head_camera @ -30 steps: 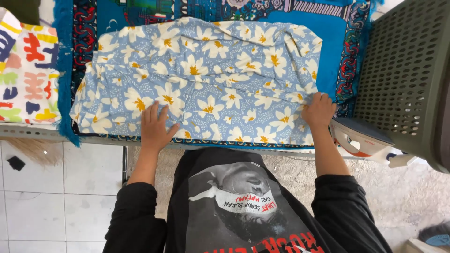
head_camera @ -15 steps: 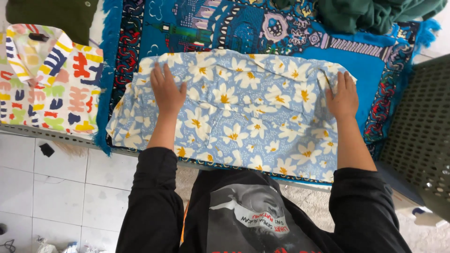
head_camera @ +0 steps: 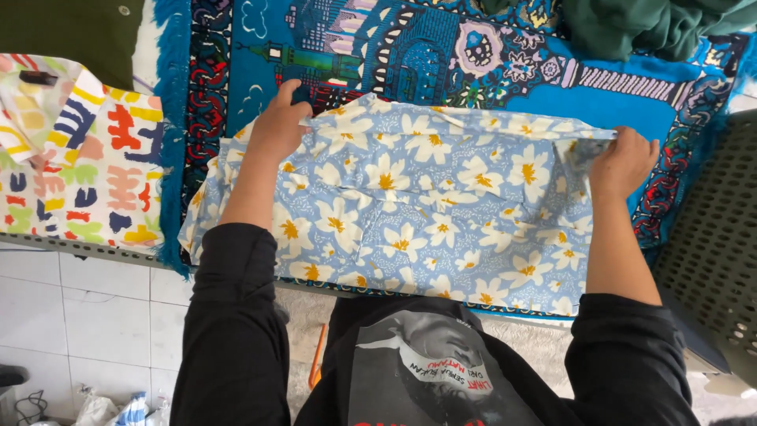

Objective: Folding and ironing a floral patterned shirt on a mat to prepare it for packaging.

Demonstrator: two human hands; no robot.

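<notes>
I wear a black long-sleeved top — sleeves pushed up my forearms — its chest printed with a grey picture and red lettering

— How's the light where you stand?
— Bright, even daylight; my arms throw only faint, soft shadows on the pale blue flowered cotton cloth (head_camera: 426,213).
— Any blur?
— Sharp mostly, slightly bent toward the edges; no glare.

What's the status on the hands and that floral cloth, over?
Left hand gripping far-left corner of the blue floral cloth. Right hand pinching far-right corner. Cloth flat on the blue patterned mat. Nothing in the way.
</notes>
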